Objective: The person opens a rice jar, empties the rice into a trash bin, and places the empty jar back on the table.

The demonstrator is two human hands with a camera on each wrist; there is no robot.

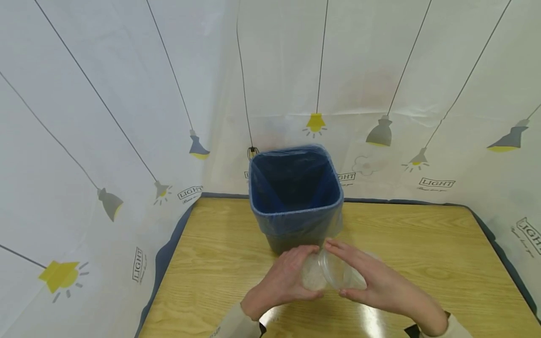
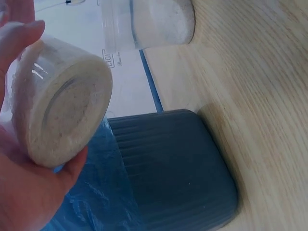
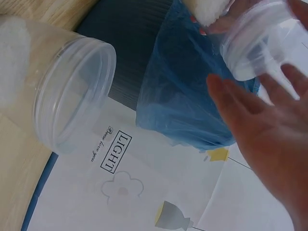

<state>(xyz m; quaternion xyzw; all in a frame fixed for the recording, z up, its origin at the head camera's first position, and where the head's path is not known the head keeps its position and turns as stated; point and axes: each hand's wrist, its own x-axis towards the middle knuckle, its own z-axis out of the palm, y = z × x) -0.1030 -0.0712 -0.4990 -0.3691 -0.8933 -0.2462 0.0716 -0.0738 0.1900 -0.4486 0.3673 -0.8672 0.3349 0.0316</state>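
Observation:
A clear plastic jar (image 2: 62, 101) with off-white contents is held tilted in front of the bin. My left hand (image 1: 289, 277) grips its body, fingers on one side and thumb on the other. At the jar's clear, ridged rim end (image 3: 245, 48), my right hand (image 1: 376, 277) has its fingers and thumb around the edge. In the right wrist view one finger sticks out away from the rim. A second clear jar (image 3: 77, 91), also with white contents, stands on the table beyond my right hand, mostly hidden by it in the head view.
A dark blue bin (image 1: 296, 216) lined with a blue plastic bag (image 2: 101, 192) stands at the back of the wooden table (image 1: 422, 244). White sheeting (image 1: 279, 70) printed with lamps hangs behind and at the sides, with a dark edge along the table.

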